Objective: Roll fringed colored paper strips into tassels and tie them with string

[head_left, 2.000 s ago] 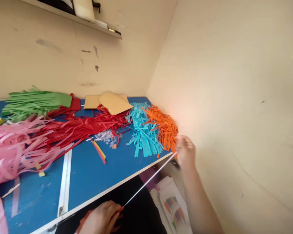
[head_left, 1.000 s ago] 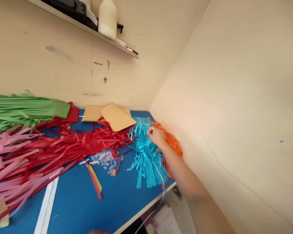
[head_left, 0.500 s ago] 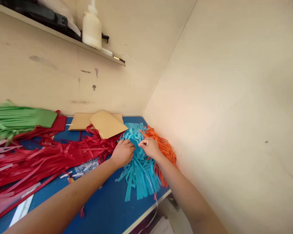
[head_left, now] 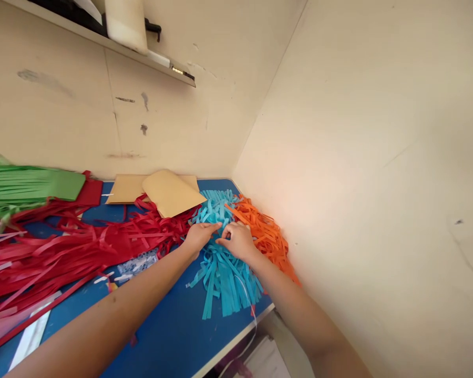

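Note:
A bundle of light-blue fringed paper (head_left: 226, 289) lies on the blue tabletop, its strips fanned toward the front edge. My left hand (head_left: 200, 236) is closed at the upper middle of this bundle, its thumb and fingers pinching the paper. Close on its right, my right hand (head_left: 238, 240) has curled fingers, thumb and forefinger drawn together on the same blue paper. The pinched part is small and mostly hidden by the fingers. Orange fringed paper (head_left: 274, 239) lies against the right side of the blue bundle.
Red fringed paper (head_left: 90, 244) spreads across the left, with green fringed paper (head_left: 31, 184) behind. Tan paper sheets (head_left: 171, 193) lie at the back. A shelf (head_left: 82, 41) holding a white bottle (head_left: 126, 23) juts from the wall above. A white cord (head_left: 247, 299) hangs past the table edge (head_left: 234, 341).
My left hand has turned, its thumb now pointing right across the blue paper. The right hand has curled more and stays close beside it. The view has shifted slightly.

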`<action>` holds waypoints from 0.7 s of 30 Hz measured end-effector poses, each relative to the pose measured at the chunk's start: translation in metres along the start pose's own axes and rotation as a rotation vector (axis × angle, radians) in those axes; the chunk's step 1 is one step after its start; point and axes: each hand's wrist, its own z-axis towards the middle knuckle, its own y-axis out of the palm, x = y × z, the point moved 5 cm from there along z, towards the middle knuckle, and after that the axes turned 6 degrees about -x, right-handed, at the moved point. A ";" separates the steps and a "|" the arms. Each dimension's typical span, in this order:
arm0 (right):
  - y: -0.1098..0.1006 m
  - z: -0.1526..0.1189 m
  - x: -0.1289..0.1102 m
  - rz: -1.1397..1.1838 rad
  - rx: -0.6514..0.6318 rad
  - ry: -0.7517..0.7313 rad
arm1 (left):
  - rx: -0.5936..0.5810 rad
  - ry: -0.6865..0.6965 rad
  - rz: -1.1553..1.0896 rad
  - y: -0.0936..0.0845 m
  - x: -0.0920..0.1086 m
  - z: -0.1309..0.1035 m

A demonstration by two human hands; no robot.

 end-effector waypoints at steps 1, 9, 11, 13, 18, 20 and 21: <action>-0.001 -0.002 0.000 0.009 0.005 -0.006 | -0.009 -0.023 0.006 -0.001 -0.001 0.001; -0.021 -0.012 -0.012 0.195 0.182 -0.045 | -0.032 -0.081 0.040 0.001 -0.008 0.000; -0.018 -0.009 -0.012 0.248 0.174 -0.054 | -0.027 -0.068 0.031 0.004 -0.009 -0.001; -0.013 -0.006 -0.008 0.283 0.158 -0.038 | -0.015 -0.058 0.019 0.007 -0.010 -0.003; -0.005 -0.004 0.002 0.276 0.078 0.019 | 0.029 -0.061 -0.025 0.010 -0.011 -0.003; -0.004 -0.007 0.004 0.243 0.049 0.043 | 0.030 -0.063 -0.050 0.011 -0.011 -0.003; -0.003 -0.009 0.005 0.223 0.033 0.052 | 0.026 -0.062 -0.063 0.011 -0.011 -0.004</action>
